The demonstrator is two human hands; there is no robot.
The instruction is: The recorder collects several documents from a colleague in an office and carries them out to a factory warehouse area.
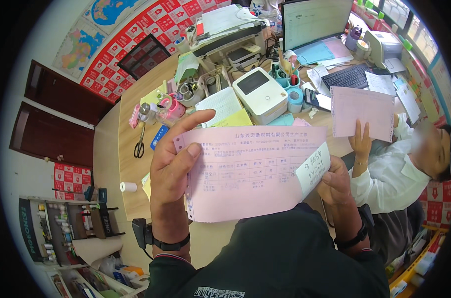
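I hold a pink printed form sheet [245, 174] with perforated edges up in front of me. My left hand [173, 164] grips its left edge, thumb on the front and index finger stretched along the top. My right hand [334, 181] grips the sheet's lower right corner together with a small white slip [313, 171] bearing handwriting. Both wrists carry dark bands.
A seated person in a white shirt [389, 179] at my right holds up another pink sheet [362, 113]. The wooden desk [131, 164] carries a white label printer [260, 94], scissors [139, 144], a keyboard [345, 77], a monitor [314, 22] and a larger printer [230, 37].
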